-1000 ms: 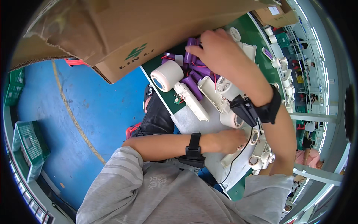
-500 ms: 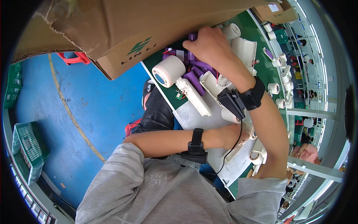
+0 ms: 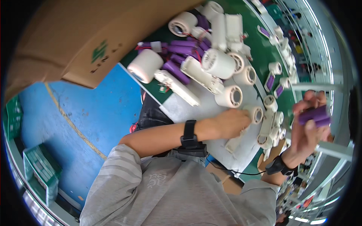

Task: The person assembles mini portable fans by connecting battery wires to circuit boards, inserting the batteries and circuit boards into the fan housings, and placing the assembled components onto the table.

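My right hand (image 3: 301, 128), raised over the right side, is closed around a purple battery pack (image 3: 316, 116) that looks like two cells side by side. My left hand (image 3: 232, 123) rests low over the work surface, its fingers closed on a white plastic housing (image 3: 236, 142) with a round head (image 3: 255, 114); part of the housing is hidden under the hand. Beyond it several purple battery packs (image 3: 183, 49) with red wires lie in a pile. A long white half shell (image 3: 201, 77) and a white strip with a small green circuit board (image 3: 177, 87) lie nearer.
A large cardboard box (image 3: 86, 41) takes up the upper left. Round white cylinders (image 3: 145, 66) stand and lie about the green table (image 3: 260, 49). Several housings (image 3: 267, 128) sit along the right. A green crate (image 3: 41, 169) stands on the blue floor (image 3: 102, 113).
My right hand has left the battery pile and swung far to the right, now with a purple battery pack in it. The left hand stays at the white housing. The view has shifted.
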Action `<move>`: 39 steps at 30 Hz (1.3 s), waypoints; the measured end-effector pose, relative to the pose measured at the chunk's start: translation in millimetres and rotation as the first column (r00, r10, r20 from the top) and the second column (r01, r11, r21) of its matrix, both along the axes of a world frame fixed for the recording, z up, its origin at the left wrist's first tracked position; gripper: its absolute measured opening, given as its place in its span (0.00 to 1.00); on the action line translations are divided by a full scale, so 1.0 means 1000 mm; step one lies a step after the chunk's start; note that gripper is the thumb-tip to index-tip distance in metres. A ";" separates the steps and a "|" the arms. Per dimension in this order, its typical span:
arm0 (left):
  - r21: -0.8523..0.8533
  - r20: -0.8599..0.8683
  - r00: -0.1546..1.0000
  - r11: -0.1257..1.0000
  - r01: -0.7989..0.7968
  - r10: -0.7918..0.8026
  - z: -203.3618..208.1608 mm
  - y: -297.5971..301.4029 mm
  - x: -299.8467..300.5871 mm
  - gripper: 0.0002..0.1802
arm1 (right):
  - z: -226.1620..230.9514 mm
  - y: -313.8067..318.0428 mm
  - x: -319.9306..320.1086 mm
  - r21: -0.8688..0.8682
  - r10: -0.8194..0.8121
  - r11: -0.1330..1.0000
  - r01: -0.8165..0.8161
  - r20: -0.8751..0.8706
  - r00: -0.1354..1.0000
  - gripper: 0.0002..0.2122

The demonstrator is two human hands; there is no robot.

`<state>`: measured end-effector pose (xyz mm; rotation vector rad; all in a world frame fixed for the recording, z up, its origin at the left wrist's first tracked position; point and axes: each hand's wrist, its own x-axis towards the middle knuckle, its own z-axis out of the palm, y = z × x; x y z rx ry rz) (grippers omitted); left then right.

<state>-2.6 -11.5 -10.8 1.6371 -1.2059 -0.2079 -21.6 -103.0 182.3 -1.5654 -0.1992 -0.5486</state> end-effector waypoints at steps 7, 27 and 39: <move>0.053 -0.100 0.995 0.998 0.028 -0.022 0.004 0.008 0.008 0.16 | -0.064 -0.060 -0.068 -0.206 -0.085 0.978 -0.028 -0.517 0.852 0.09; 0.098 -0.214 0.974 0.990 0.096 -0.073 0.021 0.020 0.017 0.19 | -0.162 -0.047 -0.086 -0.687 -0.271 0.722 0.081 -0.172 0.947 0.11; 0.163 -0.228 0.971 0.981 0.108 -0.069 0.029 0.020 0.016 0.16 | -0.164 -0.048 -0.084 -0.700 -0.270 0.710 0.082 -0.162 0.949 0.12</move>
